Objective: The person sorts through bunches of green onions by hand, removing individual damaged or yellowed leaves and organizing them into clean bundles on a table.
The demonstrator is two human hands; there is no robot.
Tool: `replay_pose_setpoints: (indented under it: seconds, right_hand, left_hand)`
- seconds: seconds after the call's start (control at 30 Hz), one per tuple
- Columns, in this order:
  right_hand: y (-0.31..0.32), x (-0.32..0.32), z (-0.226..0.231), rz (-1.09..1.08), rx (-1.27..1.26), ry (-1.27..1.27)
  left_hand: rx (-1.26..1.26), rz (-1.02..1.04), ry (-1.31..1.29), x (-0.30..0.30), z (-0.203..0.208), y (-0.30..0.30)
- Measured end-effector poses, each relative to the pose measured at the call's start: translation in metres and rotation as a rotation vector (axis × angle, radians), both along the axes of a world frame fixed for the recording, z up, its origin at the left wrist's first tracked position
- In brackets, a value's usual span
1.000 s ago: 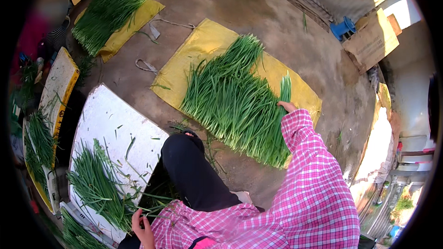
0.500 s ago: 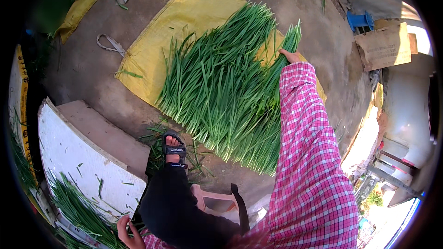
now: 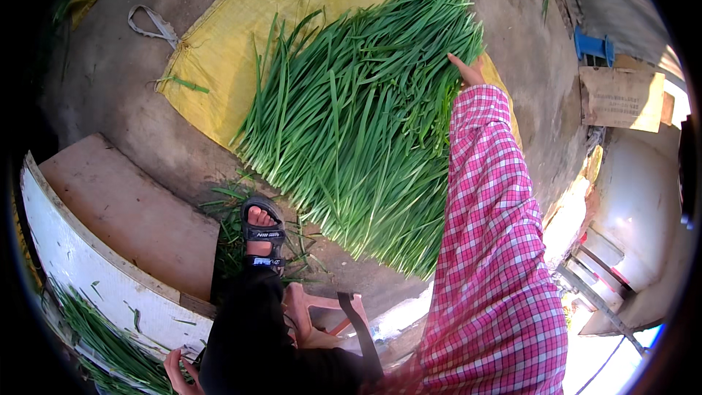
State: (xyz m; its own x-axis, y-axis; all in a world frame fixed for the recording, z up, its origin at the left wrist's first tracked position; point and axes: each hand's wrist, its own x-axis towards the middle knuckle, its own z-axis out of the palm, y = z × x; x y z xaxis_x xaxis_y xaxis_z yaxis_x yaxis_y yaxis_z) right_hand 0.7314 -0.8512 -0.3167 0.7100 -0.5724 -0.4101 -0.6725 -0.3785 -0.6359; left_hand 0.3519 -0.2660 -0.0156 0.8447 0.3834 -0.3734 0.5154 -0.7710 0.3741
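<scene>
Some greens (image 3: 358, 124) behind sleeve (image 3: 497, 249), left hand (image 3: 181, 376) cropped

- At least two heaps of green stalks (image 3: 358, 124), single stalks uncountable
- Two yellow sacks (image 3: 208, 88), one barely in view
- One black sandal (image 3: 264, 234)
- One blue spool (image 3: 595, 46)

Long green stalks (image 3: 351, 132) across yellow sack (image 3: 212, 80)
</scene>
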Motion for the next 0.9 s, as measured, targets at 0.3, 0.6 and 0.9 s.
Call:
replay_pose_setpoints:
  seconds: [0.3,0.6,0.9]
  right_hand:
    - [0.040,-0.026,0.025,0.168,0.296,-0.061]
    - [0.094,-0.215,0.141,0.423,-0.446,-0.213]
    - [0.196,-0.368,0.239,1.002,-0.062,-0.137]
  left_hand:
    - [-0.034,-0.021,-0.019,-0.002,0.000,-0.011]
    - [0.104,0.080,-0.029,-0.043,0.017,-0.001]
    - [-0.153,0.173,0.105,-0.132,0.118,0.029]
